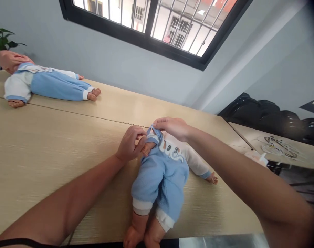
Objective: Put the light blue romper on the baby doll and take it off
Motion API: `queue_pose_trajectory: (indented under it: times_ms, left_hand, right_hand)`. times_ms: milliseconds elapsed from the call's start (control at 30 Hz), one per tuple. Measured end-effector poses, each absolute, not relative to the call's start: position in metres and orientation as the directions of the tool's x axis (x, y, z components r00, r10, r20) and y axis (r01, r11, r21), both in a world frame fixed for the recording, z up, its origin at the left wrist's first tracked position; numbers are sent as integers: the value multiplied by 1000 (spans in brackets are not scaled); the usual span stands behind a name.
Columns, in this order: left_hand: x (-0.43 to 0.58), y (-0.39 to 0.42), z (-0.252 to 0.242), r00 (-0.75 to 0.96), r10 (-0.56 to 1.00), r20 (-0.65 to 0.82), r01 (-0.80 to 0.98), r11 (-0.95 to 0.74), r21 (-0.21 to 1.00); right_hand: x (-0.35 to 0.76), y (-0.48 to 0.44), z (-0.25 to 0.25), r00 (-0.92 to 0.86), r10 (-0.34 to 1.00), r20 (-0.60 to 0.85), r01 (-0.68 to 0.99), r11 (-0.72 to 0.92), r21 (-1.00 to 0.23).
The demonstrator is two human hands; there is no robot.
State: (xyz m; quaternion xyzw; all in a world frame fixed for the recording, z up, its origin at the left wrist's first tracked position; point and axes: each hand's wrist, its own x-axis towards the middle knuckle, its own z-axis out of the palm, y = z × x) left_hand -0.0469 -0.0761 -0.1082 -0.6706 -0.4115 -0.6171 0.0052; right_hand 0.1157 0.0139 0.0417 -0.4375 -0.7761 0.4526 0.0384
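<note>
A baby doll (160, 175) lies on its back on the table with its bare feet towards me. It wears fuzzy blue trousers and a white top (172, 148) with blue trim and a cartoon face. My left hand (132, 143) is curled at the doll's sleeve (152, 140), beside the small doll hand poking out of the cuff. Pinched between the fingers of my right hand (174, 128) is the blue edge of the top, near the shoulder. My right hand and forearm cover the doll's head area. The doll's other arm stretches out to the right.
A second doll (56, 84) in similar clothes lies at the back left of the wooden table (43, 144), near a green plant (3, 39). Cables (281, 146) and a white object (256, 156) are at the right. Black chairs (265, 113) stand beyond, and a barred window is above.
</note>
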Motion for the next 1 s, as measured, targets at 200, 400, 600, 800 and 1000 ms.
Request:
queue_pose_trajectory:
  times_ms: [200, 400, 600, 800, 1000]
  left_hand:
    - [-50, -89, -104, 165, 723, 671, 592, -616, 519]
    - [-46, -91, -117, 36, 763, 645, 610, -528, 590]
    - [-56, -98, -109, 128, 722, 680, 672, -568, 476]
    - [-64, -97, -100, 244, 642, 727, 670, -653, 352]
    - [-73, -97, -95, 303, 625, 719, 587, -717, 376]
  right_hand:
    - [101, 19, 48, -429, 774, -466, 883, 248, -399]
    - [82, 31, 32, -525, 681, -511, 836, 300, -460]
    - [63, 35, 14, -447, 778, -441, 888, 327, -324]
    - [60, 45, 6, -355, 858, -371, 922, 255, -292]
    - [87, 64, 16, -277, 894, -353, 940, 176, -292]
